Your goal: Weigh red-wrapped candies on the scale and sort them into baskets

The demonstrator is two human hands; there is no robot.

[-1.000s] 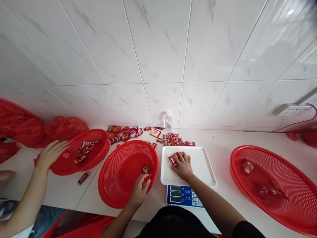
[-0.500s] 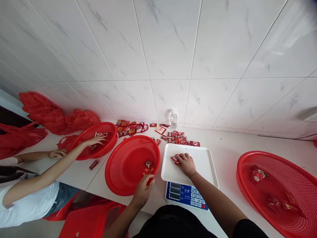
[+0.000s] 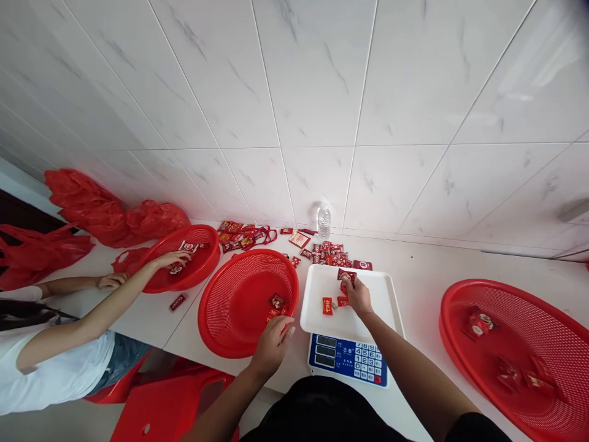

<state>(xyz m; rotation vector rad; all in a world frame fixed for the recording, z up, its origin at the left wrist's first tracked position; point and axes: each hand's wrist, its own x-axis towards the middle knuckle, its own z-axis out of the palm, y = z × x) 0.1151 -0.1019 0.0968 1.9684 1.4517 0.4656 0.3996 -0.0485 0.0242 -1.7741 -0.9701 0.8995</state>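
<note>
My right hand (image 3: 359, 296) is closed on a dark red candy packet (image 3: 346, 275), held over the white tray (image 3: 384, 316) of a blue digital scale (image 3: 348, 360). Under and beside those fingers lie a small red packet (image 3: 327, 306), another red packet (image 3: 343, 301) and a tiny beige piece (image 3: 335, 306). My left hand (image 3: 272, 348) is at the near right rim of the middle red mesh basket (image 3: 230, 319), fingers stretched out and thumb apart, with nothing seen in it. A few wrapped sweets (image 3: 277, 301) sit in that basket's right side.
At left a co-worker's hand (image 3: 171, 259) reaches into another red basket (image 3: 209, 261). Red plastic bags (image 3: 92, 212) stand behind. Loose packets (image 3: 329, 253) and a clear bottle (image 3: 324, 222) line the wall. A large red basket (image 3: 515, 301) with packets stands right; a red stool (image 3: 156, 399) is below.
My right hand has lifted off the tray's left part and moved up and right with a packet, uncovering small packets. My left hand's fingers have straightened at the basket rim.
</note>
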